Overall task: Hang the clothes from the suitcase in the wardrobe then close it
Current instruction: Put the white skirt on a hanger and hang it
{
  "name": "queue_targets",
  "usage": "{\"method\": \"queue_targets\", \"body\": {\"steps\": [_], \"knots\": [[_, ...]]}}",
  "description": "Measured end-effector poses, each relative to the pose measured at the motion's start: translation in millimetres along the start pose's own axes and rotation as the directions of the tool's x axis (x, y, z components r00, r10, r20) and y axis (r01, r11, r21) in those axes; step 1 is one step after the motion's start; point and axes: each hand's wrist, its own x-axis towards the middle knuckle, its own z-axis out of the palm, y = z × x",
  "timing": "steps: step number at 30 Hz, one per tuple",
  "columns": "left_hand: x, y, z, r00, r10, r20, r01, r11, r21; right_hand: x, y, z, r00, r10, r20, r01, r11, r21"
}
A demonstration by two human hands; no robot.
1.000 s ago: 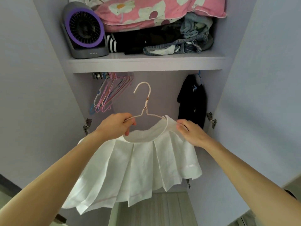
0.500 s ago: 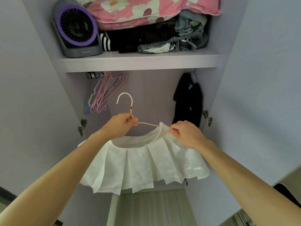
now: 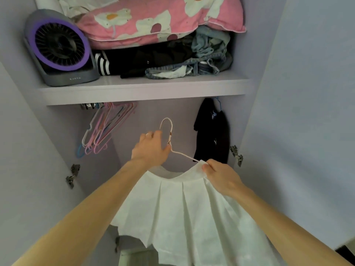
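Note:
A white pleated skirt (image 3: 188,208) hangs from a thin white wire hanger (image 3: 169,129) in front of the open wardrobe. My left hand (image 3: 151,148) grips the hanger at its neck, just below the hook. Pinching the skirt's waistband at the hanger's right end is my right hand (image 3: 221,175). The hook sits below the shelf (image 3: 142,91), between a bunch of empty hangers and a hung black garment. The rail is mostly hidden under the shelf.
Empty pink, white and blue hangers (image 3: 103,129) hang at the left. A black garment (image 3: 213,133) hangs at the right on a blue hanger. The shelf holds a grey-purple fan (image 3: 59,48), a pink floral pillow (image 3: 153,18) and folded clothes (image 3: 163,58). Both doors stand open.
My left hand slid from the hanger's left shoulder up to its neck. The hanger and skirt moved up and further into the wardrobe. My right hand kept hold of the waistband.

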Motion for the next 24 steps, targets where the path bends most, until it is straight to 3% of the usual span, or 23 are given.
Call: {"method": "queue_targets", "body": {"steps": [2,4,8,13,16,18,24], "knots": [[22,9,-6,0.995,0.022,-0.097,-0.009,0.991,0.131,20,3,-10,0.999,0.038,-0.031,-0.042,0.988,-0.148],[51,15,-14,0.970,0.133,-0.204,-0.079,0.964,0.253,46,7,-16,0.994,0.091,-0.059,-0.102,0.967,-0.233],[123,15,-28,0.858,0.331,-0.393,-0.125,0.876,0.465,103,19,-23,0.976,0.181,-0.124,-0.203,0.959,-0.197],[193,6,-10,0.786,0.253,-0.564,-0.034,0.929,0.369,193,29,-14,0.945,0.222,-0.241,-0.235,0.972,-0.025],[206,0,8,0.673,0.283,-0.683,-0.008,0.926,0.377,243,35,1,0.918,0.210,-0.337,-0.173,0.975,0.136],[211,-1,10,0.637,0.302,-0.709,-0.019,0.926,0.378,269,38,5,0.884,0.216,-0.415,-0.150,0.971,0.186],[218,-4,15,0.570,0.337,-0.750,-0.033,0.921,0.388,326,39,6,0.822,0.242,-0.516,-0.186,0.970,0.159]]}}
